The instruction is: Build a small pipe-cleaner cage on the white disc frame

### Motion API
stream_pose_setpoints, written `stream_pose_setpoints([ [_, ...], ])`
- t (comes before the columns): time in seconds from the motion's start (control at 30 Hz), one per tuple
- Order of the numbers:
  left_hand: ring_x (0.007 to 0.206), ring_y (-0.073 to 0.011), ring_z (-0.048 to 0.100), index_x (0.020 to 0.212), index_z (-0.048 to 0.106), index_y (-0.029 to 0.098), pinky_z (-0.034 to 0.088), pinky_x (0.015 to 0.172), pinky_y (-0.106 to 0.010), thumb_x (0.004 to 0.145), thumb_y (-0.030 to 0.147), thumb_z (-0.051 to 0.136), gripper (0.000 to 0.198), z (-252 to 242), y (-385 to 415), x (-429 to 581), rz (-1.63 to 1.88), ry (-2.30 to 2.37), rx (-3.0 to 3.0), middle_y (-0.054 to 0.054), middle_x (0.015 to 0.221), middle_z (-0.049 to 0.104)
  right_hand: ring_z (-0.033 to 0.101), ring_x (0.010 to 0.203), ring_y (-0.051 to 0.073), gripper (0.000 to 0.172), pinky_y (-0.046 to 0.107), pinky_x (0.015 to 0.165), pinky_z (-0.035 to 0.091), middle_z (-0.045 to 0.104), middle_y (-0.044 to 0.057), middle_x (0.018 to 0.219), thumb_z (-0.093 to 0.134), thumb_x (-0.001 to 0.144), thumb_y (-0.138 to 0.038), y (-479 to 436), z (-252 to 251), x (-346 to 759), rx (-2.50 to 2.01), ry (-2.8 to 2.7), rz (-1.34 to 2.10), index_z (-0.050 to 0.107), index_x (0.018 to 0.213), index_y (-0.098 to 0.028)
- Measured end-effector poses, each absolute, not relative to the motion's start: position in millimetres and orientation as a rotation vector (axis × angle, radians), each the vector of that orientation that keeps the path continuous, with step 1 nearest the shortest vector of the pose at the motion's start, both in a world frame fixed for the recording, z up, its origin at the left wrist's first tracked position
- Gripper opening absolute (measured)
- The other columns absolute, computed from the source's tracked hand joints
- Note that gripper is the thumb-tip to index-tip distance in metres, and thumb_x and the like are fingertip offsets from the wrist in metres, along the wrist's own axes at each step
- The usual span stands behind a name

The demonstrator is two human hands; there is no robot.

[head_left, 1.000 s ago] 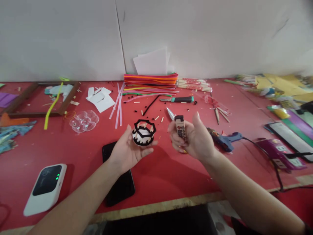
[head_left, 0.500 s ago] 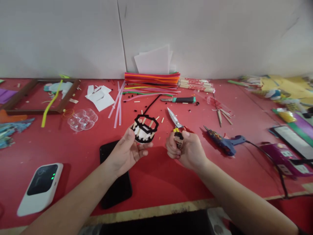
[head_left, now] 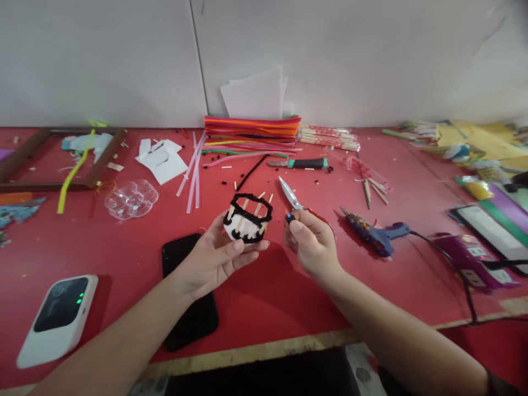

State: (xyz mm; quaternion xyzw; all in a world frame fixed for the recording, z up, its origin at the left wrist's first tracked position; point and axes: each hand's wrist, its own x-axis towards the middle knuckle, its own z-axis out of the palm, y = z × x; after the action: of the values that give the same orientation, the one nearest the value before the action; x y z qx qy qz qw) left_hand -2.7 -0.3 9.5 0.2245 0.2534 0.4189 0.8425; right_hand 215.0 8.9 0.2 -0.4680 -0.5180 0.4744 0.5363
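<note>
My left hand [head_left: 223, 254] grips a small basket-like craft [head_left: 246, 224] by its base. It has a white bottom edged in black pipe cleaner, short upright wooden sticks and a black pipe-cleaner ring around them. To its right, my right hand [head_left: 310, 240] is closed around a small lighter [head_left: 290, 218]; only its dark top with a bluish glint shows, the rest is hidden by the fingers. The hands are apart. Scissors [head_left: 290, 193] with red handles lie just behind my right hand, partly covered by it. A loose black pipe cleaner [head_left: 252, 172] lies behind the craft.
A blue glue gun [head_left: 373, 234] with a cord lies right, near a purple box [head_left: 470, 258]. Behind are a utility knife [head_left: 307, 164] and bundled pipe cleaners [head_left: 251, 132]. A black phone [head_left: 192, 308] lies under my left forearm; a white device [head_left: 60, 319] is farther left.
My right hand has turned, so the lighter's body is now hidden and its top shows with a bluish glint. The craft has tilted and shifted slightly right. The view has moved slightly.
</note>
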Motion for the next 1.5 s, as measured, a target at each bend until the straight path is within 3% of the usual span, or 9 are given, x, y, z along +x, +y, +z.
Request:
stream_pose_setpoints([
  [0.3, 0.122, -0.0321, 0.075, 0.127, 0.062, 0.028, 0.064, 0.089, -0.033, 0.077, 0.02, 0.094, 0.06, 9.2, -0.7, -1.5, 0.905, 0.635, 0.521, -0.008, 0.135, 0.075, 0.028, 0.052, 0.01, 0.058, 0.027, 0.048, 0.022, 0.034, -0.006, 0.056, 0.066, 0.087, -0.073, 0.4, 10.9, 198.6, -1.143, -1.352, 1.076, 0.044, 0.064, -0.025],
  [0.5, 0.118, -0.0294, 0.077, 0.126, 0.064, 0.031, 0.064, 0.087, -0.032, 0.079, 0.019, 0.093, 0.057, 7.5, -0.8, -1.6, 0.89, 0.615, 0.529, -0.004, 0.124, 0.078, 0.03, 0.052, 0.01, 0.053, 0.028, 0.049, 0.025, 0.035, -0.006, 0.055, 0.065, 0.091, -0.064, 6.7, 7.8, 201.6, -1.218, -1.319, 0.993, 0.043, 0.064, -0.025],
  [0.67, 0.126, -0.0316, 0.073, 0.127, 0.064, 0.03, 0.062, 0.092, -0.035, 0.082, 0.018, 0.09, 0.054, 5.5, -1.3, -2.4, 0.888, 0.606, 0.55, -0.006, 0.132, 0.075, 0.026, 0.054, 0.009, 0.047, 0.026, 0.048, 0.022, 0.031, -0.007, 0.058, 0.069, 0.089, -0.052, 2.5, 11.8, 199.2, -1.154, -1.434, 0.946, 0.041, 0.063, -0.025],
  [0.9, 0.114, -0.0262, 0.078, 0.121, 0.069, 0.029, 0.063, 0.086, -0.029, 0.081, 0.02, 0.092, 0.047, 5.8, -1.1, -1.6, 0.882, 0.579, 0.562, -0.003, 0.125, 0.077, 0.028, 0.052, 0.009, 0.047, 0.026, 0.048, 0.023, 0.031, -0.007, 0.056, 0.065, 0.091, -0.052, 9.0, 10.9, 199.6, -1.22, -1.348, 0.939, 0.037, 0.063, -0.025],
  [1.07, 0.121, -0.0285, 0.075, 0.121, 0.069, 0.028, 0.063, 0.087, -0.029, 0.082, 0.021, 0.091, 0.045, 8.4, -0.8, -1.6, 0.886, 0.597, 0.54, -0.004, 0.129, 0.076, 0.026, 0.055, 0.01, 0.046, 0.026, 0.049, 0.021, 0.03, -0.006, 0.058, 0.069, 0.087, -0.045, 5.7, 14.9, 198.9, -1.189, -1.46, 0.878, 0.036, 0.063, -0.025],
  [1.33, 0.118, -0.0283, 0.077, 0.12, 0.071, 0.029, 0.063, 0.087, -0.03, 0.084, 0.021, 0.09, 0.041, 6.5, -0.6, -3.4, 0.888, 0.577, 0.536, -0.004, 0.13, 0.077, 0.026, 0.054, 0.01, 0.047, 0.026, 0.049, 0.02, 0.029, -0.006, 0.058, 0.069, 0.088, -0.047, 3.8, 14.5, 200.6, -1.2, -1.467, 0.863, 0.036, 0.063, -0.025],
  [1.5, 0.115, -0.0277, 0.078, 0.117, 0.074, 0.027, 0.064, 0.09, -0.031, 0.084, 0.021, 0.089, 0.037, 7.5, 1.2, -2.4, 0.908, 0.558, 0.512, -0.004, 0.127, 0.079, 0.028, 0.054, 0.01, 0.057, 0.028, 0.05, 0.024, 0.03, -0.007, 0.059, 0.065, 0.093, -0.065, 5.6, 8.4, 204.7, -1.2, -1.362, 0.93, 0.036, 0.065, -0.025],
])
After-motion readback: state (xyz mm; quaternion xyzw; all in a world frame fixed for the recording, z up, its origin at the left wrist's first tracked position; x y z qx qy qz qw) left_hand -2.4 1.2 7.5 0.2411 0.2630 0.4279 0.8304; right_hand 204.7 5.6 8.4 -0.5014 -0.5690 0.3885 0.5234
